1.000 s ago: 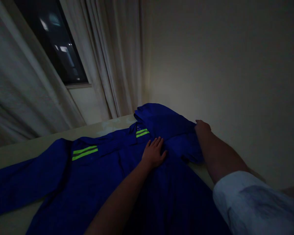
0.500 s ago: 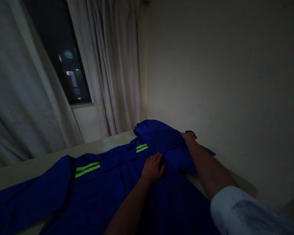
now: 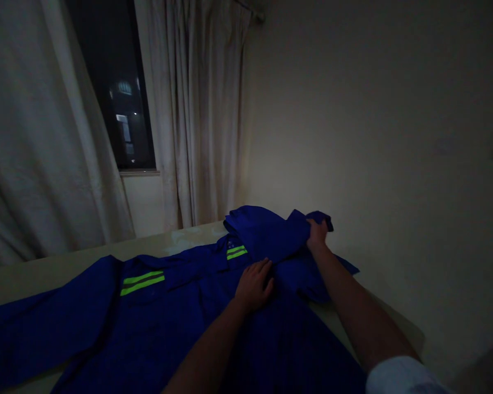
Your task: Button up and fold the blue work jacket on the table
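A blue work jacket (image 3: 156, 323) with bright yellow-green stripes on its chest lies spread on a pale flat surface. One sleeve stretches out to the left; the other is bunched and folded over at the right. My left hand (image 3: 253, 284) rests on the jacket's front, palm down with fingers extended, just below the right-hand stripe patch. Farther right, my right hand (image 3: 317, 234) is closed around the blue sleeve (image 3: 283, 232), near its cuff end, and holds it raised off the surface. The right fingertips are partly hidden by cloth.
The pale surface (image 3: 148, 244) shows along the jacket's far edge and meets a plain wall (image 3: 353, 137) at the right. Long light curtains (image 3: 205, 120) hang at the back, either side of a dark window (image 3: 119, 109).
My right hand has turned and lifted the sleeve end slightly, so more cuff cloth stands up by the wall. My left hand stays on the jacket's front. The view has shifted a little.
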The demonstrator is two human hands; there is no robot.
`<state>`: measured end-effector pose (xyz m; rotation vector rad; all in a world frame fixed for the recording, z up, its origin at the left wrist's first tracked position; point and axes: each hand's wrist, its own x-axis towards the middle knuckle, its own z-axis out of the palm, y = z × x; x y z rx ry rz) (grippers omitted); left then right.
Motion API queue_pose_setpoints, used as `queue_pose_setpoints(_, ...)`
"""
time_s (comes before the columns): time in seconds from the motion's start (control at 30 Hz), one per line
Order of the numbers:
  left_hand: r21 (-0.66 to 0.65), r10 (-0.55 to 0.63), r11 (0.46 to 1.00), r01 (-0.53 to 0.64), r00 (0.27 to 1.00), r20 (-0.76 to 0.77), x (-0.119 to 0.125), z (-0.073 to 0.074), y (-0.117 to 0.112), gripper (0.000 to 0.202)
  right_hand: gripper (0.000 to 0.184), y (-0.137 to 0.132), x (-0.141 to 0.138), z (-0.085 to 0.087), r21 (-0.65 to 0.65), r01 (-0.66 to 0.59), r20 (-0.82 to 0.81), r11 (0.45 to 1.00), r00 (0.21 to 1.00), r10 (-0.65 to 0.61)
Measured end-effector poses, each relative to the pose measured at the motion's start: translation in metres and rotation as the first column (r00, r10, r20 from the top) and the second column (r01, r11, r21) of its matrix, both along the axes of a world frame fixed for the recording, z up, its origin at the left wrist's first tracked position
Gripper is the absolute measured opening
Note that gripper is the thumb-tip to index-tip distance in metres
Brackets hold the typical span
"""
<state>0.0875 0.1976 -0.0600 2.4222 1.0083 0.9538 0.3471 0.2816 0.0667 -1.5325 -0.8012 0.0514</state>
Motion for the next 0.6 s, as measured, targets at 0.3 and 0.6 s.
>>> queue_pose_setpoints(0.3, -0.068, -0.019, 0.994, 0.081, 0.769, 0.639, -0.044, 0.124, 0.018, 0.088, 0.055, -0.049, -0.140, 0.014, -0.182, -0.559, 0.630, 0.809, 0.566, 0.532)
queue_pose_setpoints(0.6, -0.391, 0.366, 0.920, -0.020, 0.396, 0.842, -0.130, 0.184, 0.014, 0.050, 0.075, -0.089, -0.219, -0.030, -0.426, -0.489, 0.727, 0.761, 0.316, 0.609)
